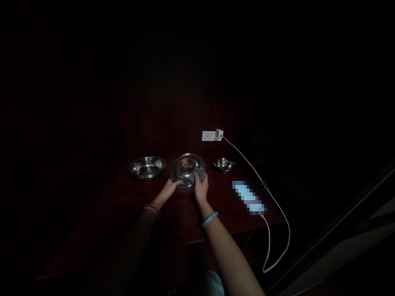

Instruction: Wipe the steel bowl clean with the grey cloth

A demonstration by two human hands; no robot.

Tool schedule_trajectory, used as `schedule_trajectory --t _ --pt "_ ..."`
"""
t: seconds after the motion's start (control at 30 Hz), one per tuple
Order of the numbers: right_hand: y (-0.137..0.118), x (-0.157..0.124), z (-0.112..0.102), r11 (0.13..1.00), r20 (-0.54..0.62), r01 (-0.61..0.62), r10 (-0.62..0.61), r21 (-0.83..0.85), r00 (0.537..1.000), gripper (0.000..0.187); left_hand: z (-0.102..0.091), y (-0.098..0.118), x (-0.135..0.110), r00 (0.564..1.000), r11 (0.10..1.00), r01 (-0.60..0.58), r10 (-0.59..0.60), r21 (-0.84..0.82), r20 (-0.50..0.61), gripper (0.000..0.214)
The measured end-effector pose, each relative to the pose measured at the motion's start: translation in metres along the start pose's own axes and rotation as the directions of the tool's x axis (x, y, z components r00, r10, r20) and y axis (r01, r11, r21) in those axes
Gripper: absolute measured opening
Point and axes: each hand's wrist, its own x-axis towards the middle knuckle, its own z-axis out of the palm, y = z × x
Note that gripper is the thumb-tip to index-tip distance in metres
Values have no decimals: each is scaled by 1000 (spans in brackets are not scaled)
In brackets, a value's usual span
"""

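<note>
A shiny metal dish [187, 164], round and wide-rimmed, is tilted toward me at the middle of the dark red table. My left hand [170, 189] grips its near left rim, thumb on top and the other fingers hidden beneath. Pressed to the dish's right side is a grey cloth [199, 175], bunched in the closed fingers of my right hand [201, 187]. Whether the dish also rests on the table I cannot tell.
To the left stands a larger metal bowl [147, 167], and to the right a smaller metal bowl [224, 165]. A lit, blurred phone [249, 198] lies at the right, its white cable [253, 168] running to a charger [219, 134] in the wall socket [208, 135]. Surroundings are very dark.
</note>
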Motion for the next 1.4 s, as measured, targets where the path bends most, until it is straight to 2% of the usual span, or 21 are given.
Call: schedule_trajectory --t 0.2,0.3,0.37,0.5,0.87,1.13,1.27,1.4 --pt "-3 -2 -1 998 36 15 -13 -66 999 25 -2 10 -3 980 1000 -29 26 -9 -198 25" --pt "-5 -4 -1 992 78 49 -40 -114 996 22 -8 13 -3 950 999 -22 32 38 -310 22" --pt "-5 -5 -1 989 86 62 -50 -135 995 22 -11 13 -2 940 996 -25 54 90 -337 19" --pt "-5 -4 -1 987 73 64 -54 -148 996 20 -13 11 -2 944 986 -62 107 153 -311 16" --pt "-6 -4 -1 995 42 46 -42 -93 998 19 -16 1 -2 956 960 -127 186 249 -229 25" --pt "-6 -3 -1 997 21 32 -31 -74 999 20 -13 5 -5 947 957 -233 263 174 -182 54" --pt "-5 -3 -1 998 20 26 -25 -56 999 22 -13 7 -6 956 963 -222 246 152 -160 58" --pt "-2 0 -1 1000 -31 -5 5 -15 1000 25 -13 6 -7 968 964 -214 231 158 -102 58"
